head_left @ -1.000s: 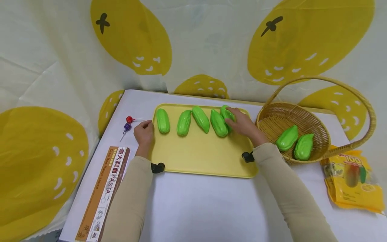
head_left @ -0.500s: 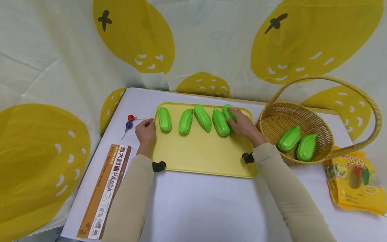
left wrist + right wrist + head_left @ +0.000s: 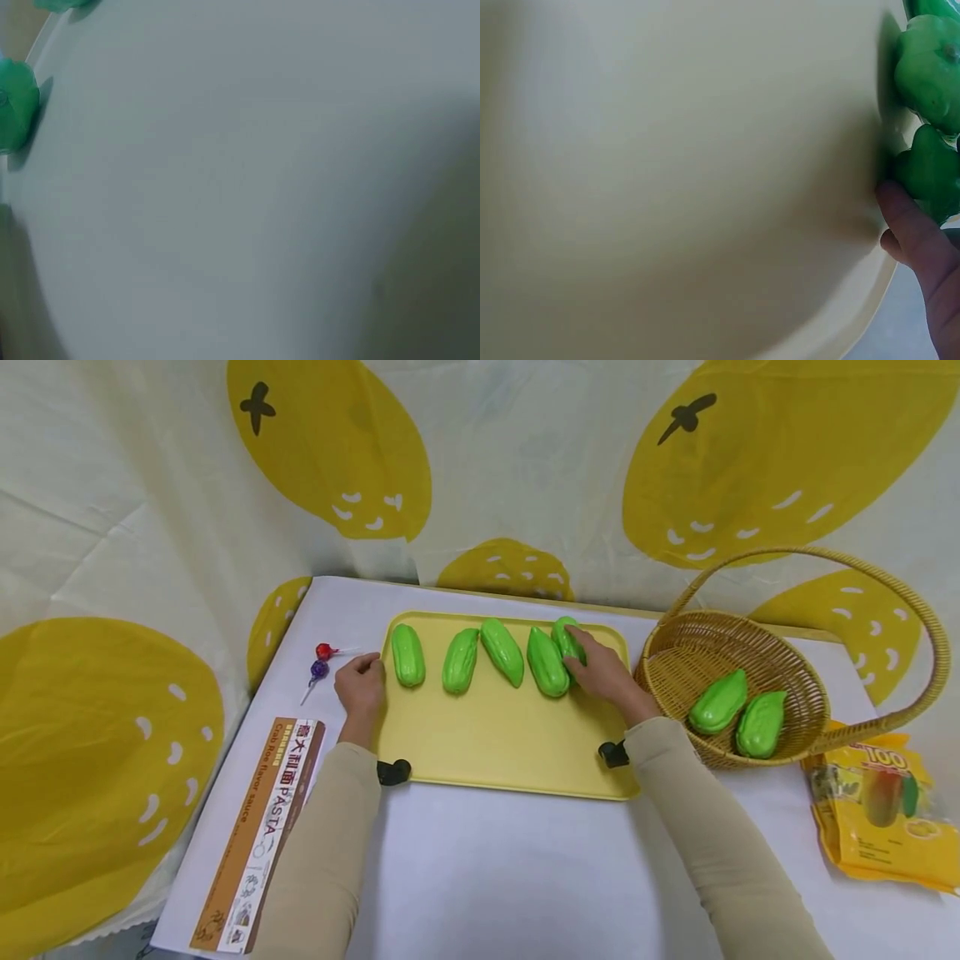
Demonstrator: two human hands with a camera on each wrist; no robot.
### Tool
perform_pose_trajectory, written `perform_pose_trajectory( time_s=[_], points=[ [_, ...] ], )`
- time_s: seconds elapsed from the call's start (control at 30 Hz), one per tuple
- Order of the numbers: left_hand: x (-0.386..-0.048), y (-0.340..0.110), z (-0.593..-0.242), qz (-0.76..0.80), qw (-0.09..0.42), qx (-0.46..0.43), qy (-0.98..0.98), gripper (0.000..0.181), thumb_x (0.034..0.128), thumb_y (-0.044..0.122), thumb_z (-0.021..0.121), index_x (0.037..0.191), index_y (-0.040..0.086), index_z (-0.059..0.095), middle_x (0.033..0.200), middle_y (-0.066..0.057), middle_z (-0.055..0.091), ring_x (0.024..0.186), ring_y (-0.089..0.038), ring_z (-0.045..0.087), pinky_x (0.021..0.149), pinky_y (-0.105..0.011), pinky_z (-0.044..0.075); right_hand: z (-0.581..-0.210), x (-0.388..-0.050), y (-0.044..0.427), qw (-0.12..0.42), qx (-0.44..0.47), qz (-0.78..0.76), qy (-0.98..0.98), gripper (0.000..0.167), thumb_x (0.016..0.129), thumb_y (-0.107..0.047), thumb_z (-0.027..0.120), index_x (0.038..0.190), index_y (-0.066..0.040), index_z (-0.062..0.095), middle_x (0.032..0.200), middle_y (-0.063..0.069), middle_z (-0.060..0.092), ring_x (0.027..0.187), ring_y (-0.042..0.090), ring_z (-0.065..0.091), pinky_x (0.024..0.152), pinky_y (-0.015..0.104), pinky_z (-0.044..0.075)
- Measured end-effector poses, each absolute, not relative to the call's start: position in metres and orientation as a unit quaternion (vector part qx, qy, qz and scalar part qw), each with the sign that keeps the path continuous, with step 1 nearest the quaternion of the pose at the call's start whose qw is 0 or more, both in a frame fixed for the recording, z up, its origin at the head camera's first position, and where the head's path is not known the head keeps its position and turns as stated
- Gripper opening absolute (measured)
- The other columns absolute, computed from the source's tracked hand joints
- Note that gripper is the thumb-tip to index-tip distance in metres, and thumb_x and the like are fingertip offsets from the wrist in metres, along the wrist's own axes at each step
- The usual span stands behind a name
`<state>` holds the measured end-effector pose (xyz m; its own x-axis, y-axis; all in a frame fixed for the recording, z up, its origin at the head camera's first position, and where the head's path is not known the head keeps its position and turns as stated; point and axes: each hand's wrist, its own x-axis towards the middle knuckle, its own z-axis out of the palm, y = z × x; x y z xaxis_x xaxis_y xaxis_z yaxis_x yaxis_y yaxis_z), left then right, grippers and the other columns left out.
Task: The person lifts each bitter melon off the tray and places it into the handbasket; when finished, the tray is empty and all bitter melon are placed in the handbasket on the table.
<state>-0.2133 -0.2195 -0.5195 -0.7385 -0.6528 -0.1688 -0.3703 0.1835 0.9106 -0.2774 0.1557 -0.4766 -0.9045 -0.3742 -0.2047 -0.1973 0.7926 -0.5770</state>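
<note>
My right hand (image 3: 602, 668) grips the rightmost green fruit (image 3: 566, 637), ridged and papaya-like, at the back right of the yellow tray (image 3: 495, 739). Part of that fruit is hidden by the hand. In the right wrist view, the thumb touches its lobed end (image 3: 928, 169). A second green fruit (image 3: 547, 662) lies right beside it. Further left on the tray are more of them: a slanted fruit (image 3: 502, 652), another fruit (image 3: 460, 662) and the leftmost fruit (image 3: 408, 656). At the tray's left rim my left hand (image 3: 360, 691) holds the edge with curled fingers.
To the right stands a wicker basket (image 3: 670, 681) with a tall handle and two green fruits (image 3: 717, 702) inside. A yellow mango bag (image 3: 881, 810) lies beyond it. On the left are two lollipops (image 3: 320, 669) and a pasta box (image 3: 258, 835). Black clips (image 3: 393, 772) sit by the tray.
The head view has shifted slightly. My right hand stays at the rightmost fruit, and my left hand stays at the tray's rim. The fruits keep their places.
</note>
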Motion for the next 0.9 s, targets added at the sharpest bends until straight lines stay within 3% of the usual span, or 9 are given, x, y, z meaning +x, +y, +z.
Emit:
perform_pose_trajectory(
  time_s=[0.2, 0.9],
  points=[
    [-0.213, -0.218, -0.518, -0.544, 0.131, 0.338, -0.757, 0.028, 0.0984, 0.014, 0.059, 0.119, 0.004, 0.075, 0.122, -0.018, 0.072, 0.113, -0.028, 0.062, 0.1, -0.04, 0.05, -0.48, -0.278, 0.158, 0.141, -0.139, -0.29, 0.936, 0.064, 0.108, -0.022, 0.047, 0.164, -0.015, 0.018, 0.161, 0.029, 0.034, 0.143, 0.05, 0.039, 0.117, 0.062, 0.034],
    [-0.213, -0.221, -0.522, -0.544, 0.133, 0.332, -0.759, 0.028, 0.0981, 0.014, 0.059, 0.12, 0.004, 0.075, 0.125, -0.016, 0.071, 0.12, -0.029, 0.062, 0.106, -0.041, 0.049, -0.474, -0.264, 0.164, 0.076, -0.134, -0.298, 0.942, 0.064, 0.106, -0.02, 0.052, 0.163, -0.013, 0.023, 0.165, 0.024, 0.03, 0.139, 0.05, 0.043, 0.115, 0.062, 0.037]
  ],
)
